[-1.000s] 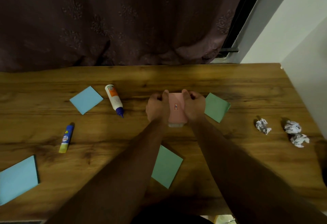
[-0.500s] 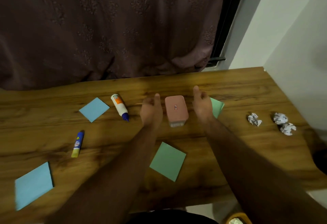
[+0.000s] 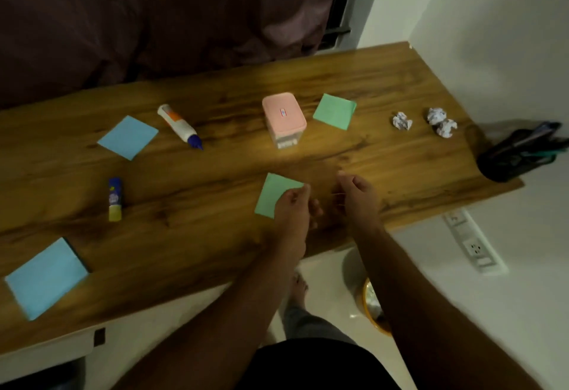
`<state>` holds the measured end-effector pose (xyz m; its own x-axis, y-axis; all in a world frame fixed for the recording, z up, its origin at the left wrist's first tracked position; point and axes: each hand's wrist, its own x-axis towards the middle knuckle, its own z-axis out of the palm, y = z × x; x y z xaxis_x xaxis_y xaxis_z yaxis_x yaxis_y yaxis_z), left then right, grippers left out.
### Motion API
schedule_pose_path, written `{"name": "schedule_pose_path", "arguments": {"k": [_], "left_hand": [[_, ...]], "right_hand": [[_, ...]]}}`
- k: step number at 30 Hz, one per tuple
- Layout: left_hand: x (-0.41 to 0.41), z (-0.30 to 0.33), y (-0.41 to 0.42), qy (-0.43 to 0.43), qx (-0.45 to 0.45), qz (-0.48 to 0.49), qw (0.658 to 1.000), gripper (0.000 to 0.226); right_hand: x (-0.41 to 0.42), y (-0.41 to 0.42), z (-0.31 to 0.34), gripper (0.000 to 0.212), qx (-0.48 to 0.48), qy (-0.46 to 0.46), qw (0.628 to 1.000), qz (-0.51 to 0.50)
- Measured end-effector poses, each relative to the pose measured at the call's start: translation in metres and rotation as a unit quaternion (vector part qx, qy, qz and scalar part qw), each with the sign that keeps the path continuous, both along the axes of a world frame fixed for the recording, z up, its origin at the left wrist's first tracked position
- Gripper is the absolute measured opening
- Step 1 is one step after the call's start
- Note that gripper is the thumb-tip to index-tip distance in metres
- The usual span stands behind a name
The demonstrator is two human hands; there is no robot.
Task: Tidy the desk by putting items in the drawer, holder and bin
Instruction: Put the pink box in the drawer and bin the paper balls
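A pink lidded box [image 3: 283, 112] stands on the wooden desk [image 3: 191, 251] with no hand on it. Both my hands hover near the front edge, loosely curled and holding nothing. My left hand [image 3: 294, 205] overlaps the corner of a green sticky note [image 3: 272, 194]; my right hand [image 3: 357, 195] is beside it. Another green note [image 3: 334, 111] lies right of the box. Two blue notes [image 3: 127, 137] [image 3: 46, 277], a glue bottle [image 3: 178, 126] and a glue stick [image 3: 114, 198] lie to the left. Three crumpled paper balls [image 3: 401, 120] [image 3: 435, 115] [image 3: 446, 128] sit at the right.
A black mesh pen holder [image 3: 517, 155] with pens stands at the desk's right end against the white wall. A yellow bin [image 3: 374, 306] sits on the floor under the desk edge. A socket strip [image 3: 474, 245] is on the wall. A dark curtain hangs behind.
Both hands let go of the pink box and drew back toward the front edge. The view shifted right and down, revealing the pen holder and bin.
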<state>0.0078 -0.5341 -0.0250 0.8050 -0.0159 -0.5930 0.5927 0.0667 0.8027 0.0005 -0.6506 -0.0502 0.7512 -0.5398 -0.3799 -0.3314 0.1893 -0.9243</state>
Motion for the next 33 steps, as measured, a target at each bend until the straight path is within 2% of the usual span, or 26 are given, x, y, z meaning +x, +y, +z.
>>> {"name": "schedule_pose_path", "arguments": {"k": [5, 8, 14, 17, 20, 25, 27, 33], "left_hand": [[-0.084, -0.022, -0.005, 0.103, -0.054, -0.080, 0.990, 0.026], [-0.111, -0.040, -0.006, 0.181, -0.105, -0.096, 0.973, 0.028], [-0.114, -0.089, -0.010, 0.275, -0.182, 0.019, 0.944, 0.038], [-0.115, -0.117, -0.016, 0.286, -0.212, 0.099, 0.929, 0.050], [-0.119, -0.142, -0.022, 0.291, -0.235, 0.213, 0.903, 0.061], [-0.115, -0.162, -0.047, 0.252, -0.284, 0.340, 0.860, 0.093], [-0.108, -0.168, -0.059, 0.220, -0.319, 0.373, 0.843, 0.101], [-0.089, -0.172, -0.088, 0.144, -0.345, 0.421, 0.826, 0.095]], "right_hand": [[-0.073, 0.003, -0.009, 0.032, 0.022, 0.010, 0.998, -0.052], [-0.105, -0.005, -0.026, 0.034, 0.030, 0.051, 0.996, -0.066], [-0.125, -0.032, -0.075, 0.042, 0.159, 0.187, 0.963, -0.111], [-0.125, -0.050, -0.100, 0.050, 0.238, 0.209, 0.943, -0.104], [-0.123, -0.074, -0.115, 0.062, 0.275, 0.220, 0.930, -0.104], [-0.115, -0.125, -0.136, 0.099, 0.351, 0.198, 0.908, -0.111], [-0.110, -0.144, -0.145, 0.106, 0.379, 0.178, 0.900, -0.117], [-0.087, -0.167, -0.160, 0.109, 0.433, 0.104, 0.885, -0.139]]}}
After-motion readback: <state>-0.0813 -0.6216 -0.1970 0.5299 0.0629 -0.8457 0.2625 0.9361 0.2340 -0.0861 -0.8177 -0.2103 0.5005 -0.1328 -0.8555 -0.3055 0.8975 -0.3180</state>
